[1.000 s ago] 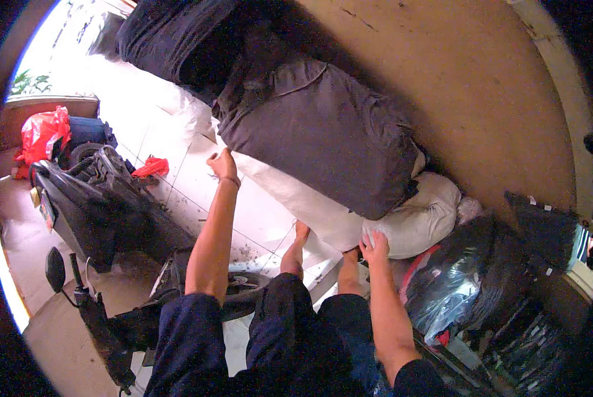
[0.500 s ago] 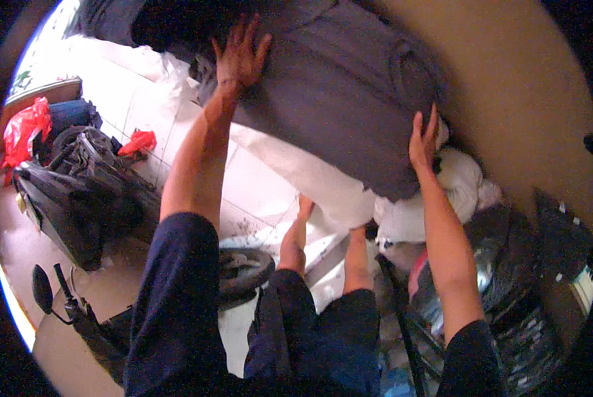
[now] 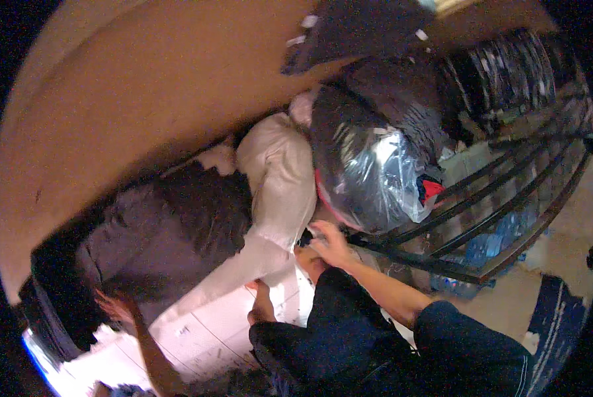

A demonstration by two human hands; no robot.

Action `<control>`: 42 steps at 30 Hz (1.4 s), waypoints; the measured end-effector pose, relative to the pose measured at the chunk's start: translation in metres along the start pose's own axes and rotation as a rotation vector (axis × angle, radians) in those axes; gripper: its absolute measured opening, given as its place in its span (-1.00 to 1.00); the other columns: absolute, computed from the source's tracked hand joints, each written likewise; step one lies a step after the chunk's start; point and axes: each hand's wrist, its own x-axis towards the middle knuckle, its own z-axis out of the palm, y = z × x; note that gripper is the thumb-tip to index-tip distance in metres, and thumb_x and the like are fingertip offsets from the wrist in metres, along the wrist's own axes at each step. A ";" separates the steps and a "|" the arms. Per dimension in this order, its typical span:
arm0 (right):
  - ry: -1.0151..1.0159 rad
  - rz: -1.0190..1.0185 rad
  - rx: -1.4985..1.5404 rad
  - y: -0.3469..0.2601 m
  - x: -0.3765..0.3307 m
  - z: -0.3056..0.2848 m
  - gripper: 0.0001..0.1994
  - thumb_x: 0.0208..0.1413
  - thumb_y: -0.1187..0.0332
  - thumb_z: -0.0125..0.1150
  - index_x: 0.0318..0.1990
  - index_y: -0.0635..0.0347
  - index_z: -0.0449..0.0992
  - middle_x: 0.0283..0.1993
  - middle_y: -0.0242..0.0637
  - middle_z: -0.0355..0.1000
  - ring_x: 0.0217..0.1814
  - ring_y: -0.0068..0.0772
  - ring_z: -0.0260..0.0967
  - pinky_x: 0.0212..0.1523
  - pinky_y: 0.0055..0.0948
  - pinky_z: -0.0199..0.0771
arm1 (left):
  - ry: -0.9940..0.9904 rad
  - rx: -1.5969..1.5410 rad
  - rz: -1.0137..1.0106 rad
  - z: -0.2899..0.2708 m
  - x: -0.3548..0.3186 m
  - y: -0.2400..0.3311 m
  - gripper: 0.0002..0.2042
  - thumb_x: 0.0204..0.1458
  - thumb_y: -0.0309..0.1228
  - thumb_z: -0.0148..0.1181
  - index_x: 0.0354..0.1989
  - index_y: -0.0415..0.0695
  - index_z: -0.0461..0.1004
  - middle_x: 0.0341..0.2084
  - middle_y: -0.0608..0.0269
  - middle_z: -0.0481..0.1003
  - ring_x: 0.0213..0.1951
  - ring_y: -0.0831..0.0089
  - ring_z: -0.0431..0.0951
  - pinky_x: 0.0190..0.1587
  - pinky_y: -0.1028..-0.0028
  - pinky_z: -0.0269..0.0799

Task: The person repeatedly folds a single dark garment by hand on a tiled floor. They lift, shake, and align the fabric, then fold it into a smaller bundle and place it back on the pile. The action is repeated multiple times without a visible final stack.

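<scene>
My left hand (image 3: 116, 307) lies with spread fingers against the lower end of a big dark grey cloth bundle (image 3: 177, 231) that leans on the tan wall. A cream sack (image 3: 278, 182) rests beside the bundle. My right hand (image 3: 329, 241) reaches out, fingers apart, and touches the lower edge of a shiny black plastic bag (image 3: 369, 165) where it meets a dark metal rack (image 3: 488, 218). Neither hand holds anything. My bare feet (image 3: 263, 308) stand on the white tiled floor just under the cream sack.
The tan wall (image 3: 144, 92) fills the upper left. Another dark bag (image 3: 362, 26) and a black ribbed roll (image 3: 501, 73) sit behind the plastic bag. Blue plastic bottles (image 3: 488, 245) lie under the rack bars. White floor tiles (image 3: 197, 337) show at the lower left.
The view has swung to the right. My left hand slid from the top of the grey bundle to its lower end. My right hand left the bundle and reached the black plastic bag.
</scene>
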 end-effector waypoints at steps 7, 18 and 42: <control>1.047 0.439 -0.023 0.187 0.073 -0.231 -0.70 0.18 0.44 0.30 0.07 0.21 0.57 0.01 -0.20 0.58 -0.03 -0.25 0.56 0.06 -0.31 0.54 | -0.464 -0.630 0.350 -0.160 -0.168 0.371 -0.29 0.20 -0.21 0.22 0.50 -0.20 0.21 0.54 -0.21 0.06 0.56 -0.20 -0.01 0.54 -0.16 -0.14; 0.321 0.496 -0.625 0.370 0.236 -0.459 0.22 -0.12 0.17 0.63 0.65 -0.15 -0.14 0.68 0.01 -0.11 0.62 0.23 0.04 0.49 0.04 0.27 | -0.565 -1.078 1.199 -0.235 -0.215 1.004 -0.32 0.01 -0.48 0.35 0.39 -0.12 0.32 0.47 -0.07 0.17 0.50 -0.15 0.09 0.52 -0.10 0.01; 0.434 0.142 -0.185 0.469 0.252 -0.517 0.18 -0.21 0.13 0.70 0.61 -0.30 0.05 0.43 0.00 0.38 0.43 0.17 0.35 0.44 0.06 0.33 | -0.548 -0.607 1.751 -0.260 -0.206 1.366 -0.41 0.12 -0.17 0.33 0.35 -0.01 0.40 -0.05 -0.17 0.64 0.00 -0.20 0.64 0.08 -0.08 0.58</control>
